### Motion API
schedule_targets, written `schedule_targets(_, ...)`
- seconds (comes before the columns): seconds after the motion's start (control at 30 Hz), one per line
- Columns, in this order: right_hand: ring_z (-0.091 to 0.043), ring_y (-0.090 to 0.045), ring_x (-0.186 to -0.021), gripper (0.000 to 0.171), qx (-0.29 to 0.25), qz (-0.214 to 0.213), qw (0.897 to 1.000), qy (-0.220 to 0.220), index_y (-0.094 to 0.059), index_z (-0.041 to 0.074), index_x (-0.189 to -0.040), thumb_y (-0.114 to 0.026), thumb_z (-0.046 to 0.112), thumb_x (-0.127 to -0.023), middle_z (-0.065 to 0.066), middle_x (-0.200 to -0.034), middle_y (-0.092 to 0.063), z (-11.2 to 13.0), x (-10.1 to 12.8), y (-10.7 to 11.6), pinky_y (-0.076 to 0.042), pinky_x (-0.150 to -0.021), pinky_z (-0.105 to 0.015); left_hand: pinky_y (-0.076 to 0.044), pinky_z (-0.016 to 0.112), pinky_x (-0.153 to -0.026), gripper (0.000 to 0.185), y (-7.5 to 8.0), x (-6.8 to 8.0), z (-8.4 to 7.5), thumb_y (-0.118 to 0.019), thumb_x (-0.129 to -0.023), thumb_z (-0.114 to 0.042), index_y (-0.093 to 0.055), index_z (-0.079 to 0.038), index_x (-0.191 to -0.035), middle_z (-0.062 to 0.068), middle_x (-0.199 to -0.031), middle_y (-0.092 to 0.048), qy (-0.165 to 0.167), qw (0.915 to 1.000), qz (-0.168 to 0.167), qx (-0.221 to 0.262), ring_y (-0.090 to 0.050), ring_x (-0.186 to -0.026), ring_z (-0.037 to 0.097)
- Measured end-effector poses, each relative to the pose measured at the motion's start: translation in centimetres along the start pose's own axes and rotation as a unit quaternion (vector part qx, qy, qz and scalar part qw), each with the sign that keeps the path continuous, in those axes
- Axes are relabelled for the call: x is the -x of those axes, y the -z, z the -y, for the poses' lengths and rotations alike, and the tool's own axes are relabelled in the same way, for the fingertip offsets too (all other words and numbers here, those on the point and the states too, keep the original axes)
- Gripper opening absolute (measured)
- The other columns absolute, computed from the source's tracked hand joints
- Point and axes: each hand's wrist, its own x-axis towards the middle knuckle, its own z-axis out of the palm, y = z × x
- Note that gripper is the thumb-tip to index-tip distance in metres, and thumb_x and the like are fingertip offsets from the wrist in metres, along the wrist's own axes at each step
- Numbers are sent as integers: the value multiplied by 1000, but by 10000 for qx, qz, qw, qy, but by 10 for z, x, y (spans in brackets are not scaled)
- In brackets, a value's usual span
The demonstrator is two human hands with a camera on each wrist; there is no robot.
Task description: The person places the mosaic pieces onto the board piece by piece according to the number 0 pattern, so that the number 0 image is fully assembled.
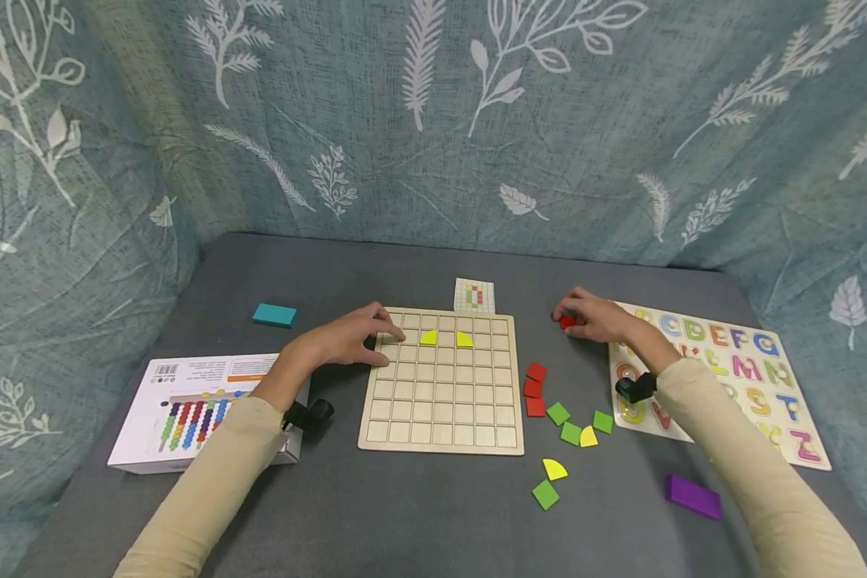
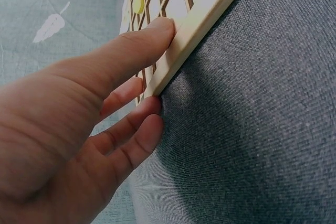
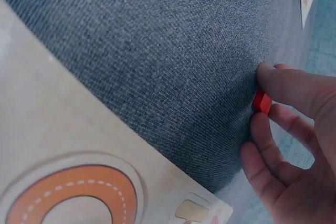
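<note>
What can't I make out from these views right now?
- Red piece: head view, shape hidden by the right hand; right wrist view shows only an edge.
- Pattern card: head view, design too small.
- Grid board: left wrist view, cut off by the frame edge; left hand covers its corner.

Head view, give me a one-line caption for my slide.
Left hand steadies a wooden grid board while the right hand pinches a red piece.

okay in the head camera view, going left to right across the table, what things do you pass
White box → teal block → left hand → wooden grid board → right hand pinching a red piece → alphabet puzzle.
</note>
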Motion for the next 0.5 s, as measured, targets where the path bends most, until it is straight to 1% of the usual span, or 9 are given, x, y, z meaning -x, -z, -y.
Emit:
schedule_targets(0.23, -31, -61, -96, 19, -57, -9, 10000, 55, -65, 5, -108, -65, 3, -89, -20, -120, -50, 1, 2, -2, -50, -85, -48, -45, 48, -97, 42, -1, -1, -1, -71, -89, -16, -61, -9, -130, 13, -126, -45, 32, 10000, 17, 35, -50, -119, 35)
schedule_targets(0.5, -30, -62, -95, 19, -11, -82, 9999, 103, -66, 6, -108, -67, 4, -89, -19, -119, -51, 1, 3, -1, -50, -84, -47, -46, 47, -97, 42, 0, 0, -2, -70, -89, -16, -61, -10, -130, 13, -128, -45, 76, 10000, 25, 16, -51, -120, 35)
